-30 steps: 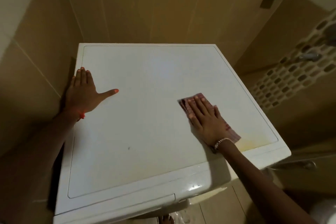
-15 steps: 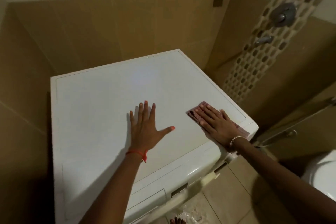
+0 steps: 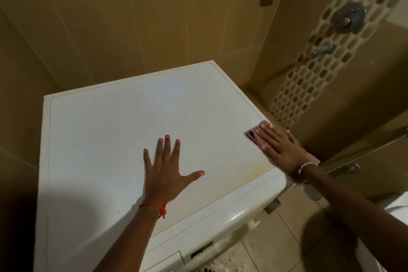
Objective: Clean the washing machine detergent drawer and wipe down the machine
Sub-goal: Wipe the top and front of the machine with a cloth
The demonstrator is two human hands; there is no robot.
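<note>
Rightward, to the edge of the white washing machine (image 3: pixel 110 130), went our right hand (image 3: pixel 281 150), straight fingers pressing the folded pink cloth (image 3: pixel 250 134); our left hand (image 3: pixel 164 171) lay flat, fingers spread wide.

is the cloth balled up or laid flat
Laid flat: the pink cloth lies thin under the right hand, whose straight fingers press it onto the washing machine top near its right edge.

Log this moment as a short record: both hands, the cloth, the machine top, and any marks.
left hand: flat, fingers spread, resting on white washing machine top
right hand: flat, pressing pinkish-red fabric cloth at the top's right edge
cloth: mostly covered by the hand
mark: yellowish stain near front right corner, uncovered
</note>
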